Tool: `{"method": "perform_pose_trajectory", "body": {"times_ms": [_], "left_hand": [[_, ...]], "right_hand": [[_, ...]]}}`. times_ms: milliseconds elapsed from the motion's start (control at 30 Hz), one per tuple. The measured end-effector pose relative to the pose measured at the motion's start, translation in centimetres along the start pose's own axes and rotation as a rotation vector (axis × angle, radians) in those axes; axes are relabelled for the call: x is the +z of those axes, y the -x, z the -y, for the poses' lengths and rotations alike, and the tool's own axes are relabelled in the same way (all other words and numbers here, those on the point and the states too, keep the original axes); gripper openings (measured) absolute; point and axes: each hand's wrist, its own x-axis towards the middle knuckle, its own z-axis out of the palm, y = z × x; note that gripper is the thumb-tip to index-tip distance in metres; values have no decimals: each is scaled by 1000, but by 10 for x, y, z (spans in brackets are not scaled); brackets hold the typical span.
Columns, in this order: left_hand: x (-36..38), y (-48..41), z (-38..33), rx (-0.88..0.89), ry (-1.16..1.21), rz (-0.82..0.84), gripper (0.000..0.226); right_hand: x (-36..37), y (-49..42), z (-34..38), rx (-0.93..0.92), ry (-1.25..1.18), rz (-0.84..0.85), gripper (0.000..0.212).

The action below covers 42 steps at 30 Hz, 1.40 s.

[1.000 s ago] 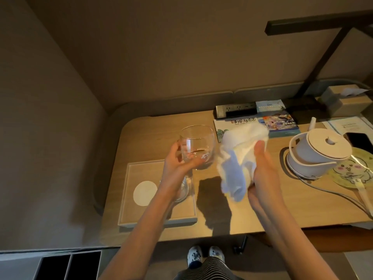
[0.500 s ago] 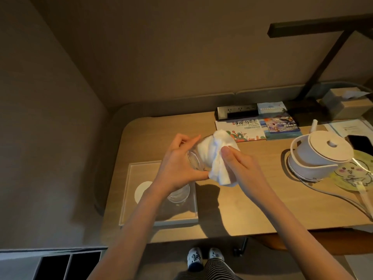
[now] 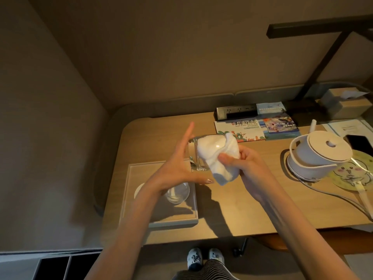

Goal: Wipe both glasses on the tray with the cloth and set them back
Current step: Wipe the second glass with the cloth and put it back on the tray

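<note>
The left hand grasps a clear drinking glass sideways above the worktop; the right hand grips a white cloth stuffed inside it.

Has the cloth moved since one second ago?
Yes. The cloth, then held loose beside the glass, is now stuffed into it by the right hand, leftward, away from the kettle.

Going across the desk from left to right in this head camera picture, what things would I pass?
Tray → glass on the tray → glass held by the left hand → cloth in the right hand → white kettle → cartoon fan.
</note>
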Motion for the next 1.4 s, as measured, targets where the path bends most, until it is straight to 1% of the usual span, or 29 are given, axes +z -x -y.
{"method": "perform_pose_trajectory", "body": {"times_ms": [33, 67, 100, 133, 167, 233, 267, 333, 433, 500, 567, 667, 733, 800, 833, 867, 933, 967, 1067, 1167, 1200, 1267, 1300, 1333, 1367, 1400], "left_hand": [[-7, 3, 0, -94, 215, 55, 126], [-12, 4, 0, -164, 391, 85, 117], [-12, 4, -1, -219, 478, 89, 100], [-10, 1, -3, -277, 478, 76, 83], [-6, -2, -8, -341, 442, 62, 76], [3, -10, -13, -434, 361, 40, 83], [8, -13, -14, -446, 334, 26, 87], [14, -18, -14, -425, 295, -49, 85], [26, -23, -13, -353, 292, -212, 72], [33, -23, -13, -331, 310, -265, 68], [36, -19, -10, -265, 237, -322, 69], [40, -9, -12, -114, 21, -397, 65], [43, -6, -15, -15, -62, -404, 62], [42, -5, -11, 61, -60, -372, 54], [38, -5, -9, 48, -30, -338, 55], [32, -7, -8, -2, 14, -294, 65], [20, -11, -8, -149, 125, -193, 96], [15, -13, -12, -199, 168, -160, 101], [2, -18, -27, -325, 208, -87, 99], [-8, -19, -26, -442, 264, 109, 95], [-8, -18, -23, -458, 297, 120, 92], [-1, -19, -15, -451, 323, 33, 86], [7, -18, -13, -414, 329, -31, 84], [14, -17, -10, -361, 334, -100, 83], [20, -15, -8, -278, 302, -161, 81], [26, -11, -6, -184, 215, -216, 77]], "right_hand": [[0, 1, -1, -27, 18, -20, 27], [0, 1, -1, -56, 55, -33, 30], [0, 3, -2, -79, 90, -50, 32], [0, 4, -3, -97, 106, -64, 33], [1, 6, -4, -113, 108, -75, 32], [5, 9, -8, -152, 144, -85, 30], [8, 11, -9, -172, 171, -92, 28], [11, 13, -10, -182, 200, -88, 27], [14, 15, -6, -137, 222, -25, 27], [12, 14, -3, -88, 174, -4, 28], [10, 12, 0, -11, 70, 26, 33], [4, 7, 6, 118, -186, 77, 34], [1, 3, 10, 167, -316, 82, 35], [2, 0, 13, 171, -358, 69, 38], [5, -1, 15, 150, -350, 55, 38], [9, -1, 15, 113, -324, 32, 36], [15, 1, 11, 20, -208, -17, 32], [19, 3, 8, -27, -121, -28, 32], [25, 9, 1, -136, 135, -29, 27], [23, 9, 2, -230, 370, -5, 33], [22, 8, 3, -221, 412, 15, 34], [22, 9, 6, -170, 418, 52, 33], [22, 9, 7, -146, 396, 62, 33], [23, 9, 8, -115, 332, 62, 32], [23, 8, 9, -68, 214, 62, 33], [21, 7, 10, 4, 36, 68, 36]]}}
